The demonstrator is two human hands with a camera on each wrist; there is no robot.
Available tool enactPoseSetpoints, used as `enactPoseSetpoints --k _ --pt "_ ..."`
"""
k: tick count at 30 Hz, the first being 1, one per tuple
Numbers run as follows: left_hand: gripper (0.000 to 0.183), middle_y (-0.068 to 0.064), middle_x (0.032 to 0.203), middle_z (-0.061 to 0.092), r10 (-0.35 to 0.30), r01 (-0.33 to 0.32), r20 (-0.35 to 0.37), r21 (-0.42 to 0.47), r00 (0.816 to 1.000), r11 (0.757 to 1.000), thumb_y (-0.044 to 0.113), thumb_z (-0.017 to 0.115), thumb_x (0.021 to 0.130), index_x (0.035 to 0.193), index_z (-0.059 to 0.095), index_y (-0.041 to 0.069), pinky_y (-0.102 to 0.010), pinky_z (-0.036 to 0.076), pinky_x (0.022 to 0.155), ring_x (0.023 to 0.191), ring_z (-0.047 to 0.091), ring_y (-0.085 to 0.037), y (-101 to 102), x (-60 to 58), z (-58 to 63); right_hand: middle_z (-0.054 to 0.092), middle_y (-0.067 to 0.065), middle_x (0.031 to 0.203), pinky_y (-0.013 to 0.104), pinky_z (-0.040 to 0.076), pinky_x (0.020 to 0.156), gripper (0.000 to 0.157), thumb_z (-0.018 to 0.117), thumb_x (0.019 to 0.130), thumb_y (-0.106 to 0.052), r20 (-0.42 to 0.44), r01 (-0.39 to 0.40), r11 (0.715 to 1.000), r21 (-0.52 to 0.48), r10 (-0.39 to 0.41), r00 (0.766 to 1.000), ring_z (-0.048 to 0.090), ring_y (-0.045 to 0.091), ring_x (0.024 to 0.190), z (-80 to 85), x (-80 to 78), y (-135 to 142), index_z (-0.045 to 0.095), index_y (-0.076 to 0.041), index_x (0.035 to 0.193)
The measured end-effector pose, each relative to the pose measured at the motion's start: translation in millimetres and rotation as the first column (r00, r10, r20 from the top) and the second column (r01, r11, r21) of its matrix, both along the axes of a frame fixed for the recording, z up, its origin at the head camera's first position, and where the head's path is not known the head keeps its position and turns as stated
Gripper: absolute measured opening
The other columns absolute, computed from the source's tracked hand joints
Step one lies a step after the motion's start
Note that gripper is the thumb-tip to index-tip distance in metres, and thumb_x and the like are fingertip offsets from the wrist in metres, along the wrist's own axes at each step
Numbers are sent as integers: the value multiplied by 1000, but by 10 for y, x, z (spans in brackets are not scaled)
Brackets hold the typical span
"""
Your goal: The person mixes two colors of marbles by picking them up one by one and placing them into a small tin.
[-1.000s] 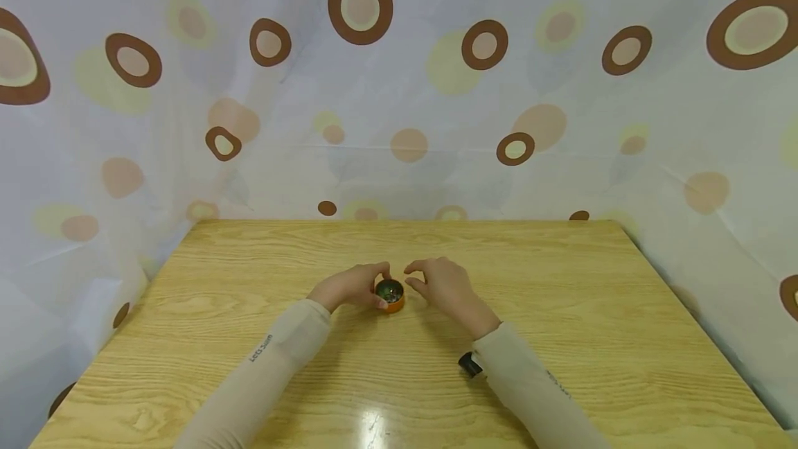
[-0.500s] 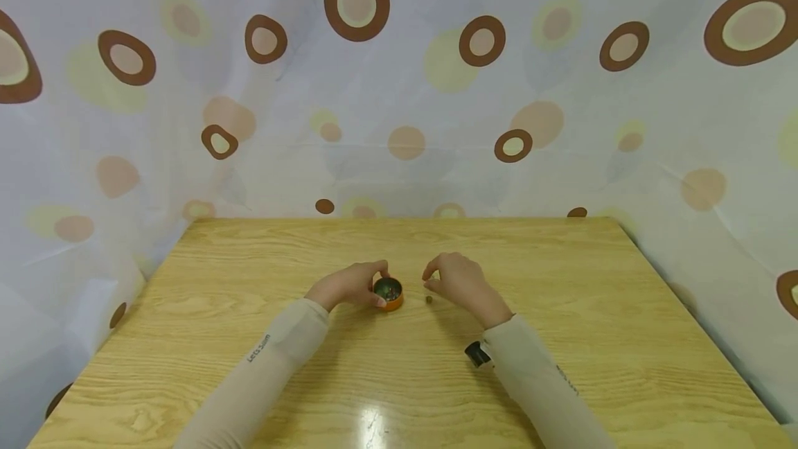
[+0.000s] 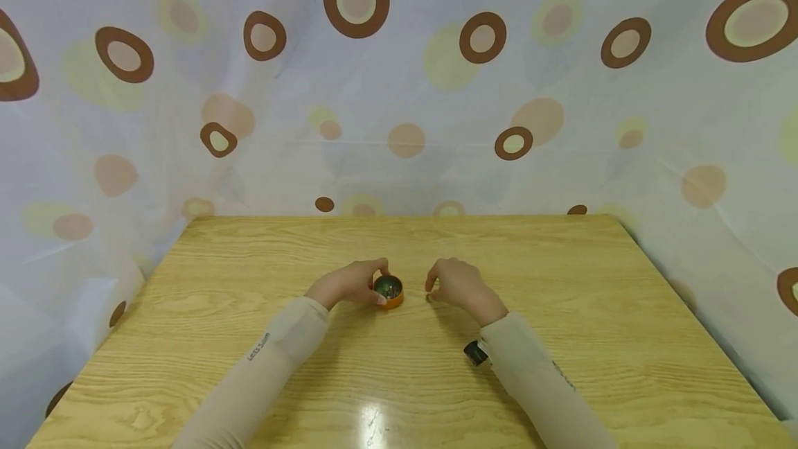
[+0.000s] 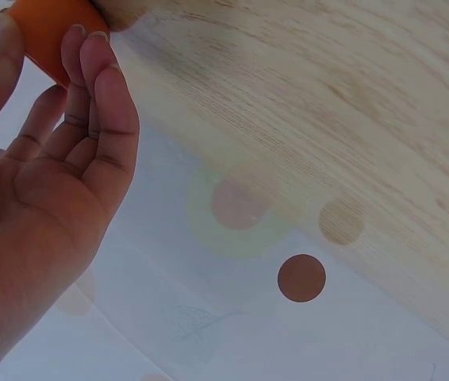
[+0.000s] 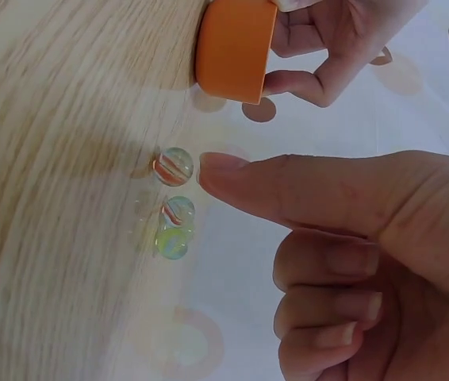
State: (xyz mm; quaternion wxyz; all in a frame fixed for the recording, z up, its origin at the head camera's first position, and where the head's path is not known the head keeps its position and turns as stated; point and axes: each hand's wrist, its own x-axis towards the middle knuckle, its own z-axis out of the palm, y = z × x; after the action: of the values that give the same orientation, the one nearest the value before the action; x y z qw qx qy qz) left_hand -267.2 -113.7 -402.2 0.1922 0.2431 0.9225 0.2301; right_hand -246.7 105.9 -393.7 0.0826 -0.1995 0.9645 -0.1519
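Observation:
My left hand [image 3: 352, 285] grips a small orange bowl [image 3: 393, 303] on the table, thumb and fingers around its side. Small shiny pieces lie in the bowl's dark greenish inside, too small to make out. In the right wrist view, three glass marbles rest on the wood: a clear one with an orange swirl [image 5: 174, 167], a second orange-swirled one [image 5: 178, 212] and a yellow-green one [image 5: 172, 244]. Over them hovers my right hand [image 3: 460, 287], its thumb tip just short of the nearest marble. Its other visible fingers are bent, and nothing shows in its grasp; the index finger is hidden there.
The wooden table [image 3: 312, 380] spreads out around both hands. Behind it and along the sides hangs a white cloth [image 3: 374, 89] with brown and pale circles. A black device [image 3: 476, 353] is worn at the right wrist.
My right hand has moved away from the bowl to the right, then dipped slightly toward the marbles. The left hand keeps its hold on the bowl in nearly the same place.

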Motion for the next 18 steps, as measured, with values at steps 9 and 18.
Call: enactPoseSetpoints --k 9,18 --pt "39 -6 86 58 1 -1 14 0 1000 1000 16 75 85 115 51 10 -32 45 72 75 54 -19 0 3 19 68 13 112 42 53 70 10 78 81 -14 5 -6 1000 0 6 1000 65 32 93 -51 -30 11 76 -11 90" --pt "39 -6 84 58 -10 10 13 -2 1000 1000 16 75 84 114 51 10 -32 45 72 74 54 -18 -1 -7 12 65 12 120 41 54 71 7 78 81 -13 27 0 1000 11 -1 1000 63 34 101 -100 -55 13 76 -12 88"
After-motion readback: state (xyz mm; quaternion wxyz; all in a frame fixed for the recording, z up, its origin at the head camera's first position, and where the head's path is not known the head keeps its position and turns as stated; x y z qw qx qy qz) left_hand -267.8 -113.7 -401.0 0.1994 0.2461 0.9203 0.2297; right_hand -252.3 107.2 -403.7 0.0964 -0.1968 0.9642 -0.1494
